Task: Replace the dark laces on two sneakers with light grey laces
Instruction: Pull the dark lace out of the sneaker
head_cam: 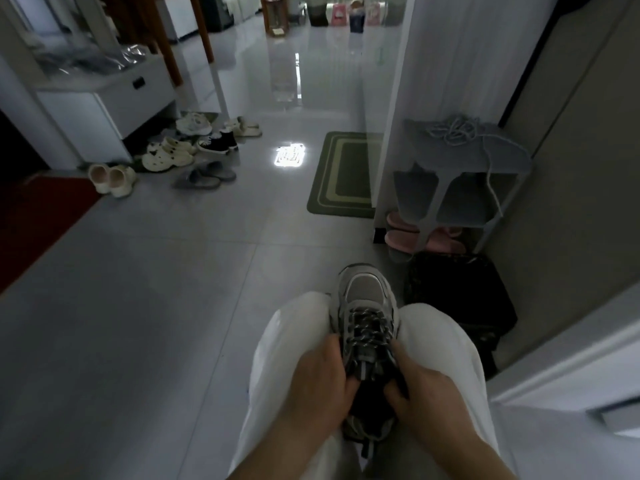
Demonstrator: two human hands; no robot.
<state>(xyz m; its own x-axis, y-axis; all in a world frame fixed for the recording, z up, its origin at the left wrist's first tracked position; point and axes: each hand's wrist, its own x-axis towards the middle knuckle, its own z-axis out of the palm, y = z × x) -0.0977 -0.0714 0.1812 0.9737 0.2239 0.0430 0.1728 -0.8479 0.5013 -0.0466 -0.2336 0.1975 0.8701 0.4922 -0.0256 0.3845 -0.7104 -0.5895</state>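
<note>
Barely begun: the sneaker (367,303), dark laces (367,325) not yet removed, was gripped in the lap by curled fingers of left hand (318,375) and right hand (427,389); light grey laces (450,131) were left unused on a stool (505,159) beyond the sneaker.

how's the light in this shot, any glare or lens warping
Head view: dim overall, though the sneaker gripped by the left hand and right hand is readable; a bright glare patch sits on the glossy floor beside the green mat; the wide-angle lens makes the white partition lean.
</note>
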